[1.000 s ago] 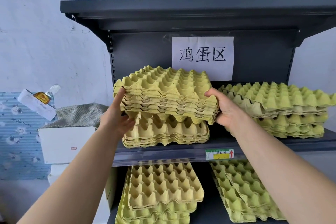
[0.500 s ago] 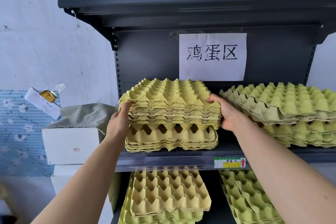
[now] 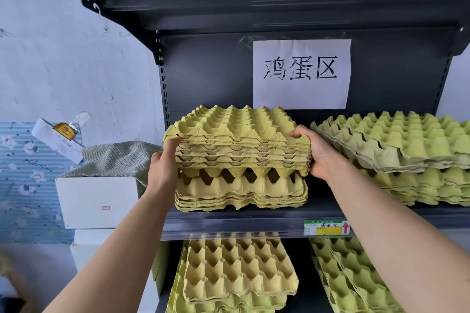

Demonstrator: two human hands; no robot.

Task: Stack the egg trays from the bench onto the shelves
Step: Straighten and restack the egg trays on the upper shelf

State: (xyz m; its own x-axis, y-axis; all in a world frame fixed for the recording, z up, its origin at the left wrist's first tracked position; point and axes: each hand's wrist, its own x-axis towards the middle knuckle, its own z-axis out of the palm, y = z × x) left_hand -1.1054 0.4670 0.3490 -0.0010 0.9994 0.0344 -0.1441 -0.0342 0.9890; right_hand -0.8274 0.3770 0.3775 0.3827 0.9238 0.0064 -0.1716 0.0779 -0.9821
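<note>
On middle shelf, left bay: tray bundle gripped at both ends above lower pile.
Head view: left hand and right hand each curl fingers round one end of the bundle. Its long axis runs left to right between them, neither hand nearer. Bundle sits squarely over the pile, apparently touching it; likely remaining move is a straight release downward. Green stack lies just beside the right hand.

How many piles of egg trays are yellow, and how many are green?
Yellow piles: 2, the yellow middle-shelf pile and the yellow lower-shelf pile.
Green piles: 2, the green middle-shelf pile and the green lower-shelf pile.
Total: 4 piles.
</note>
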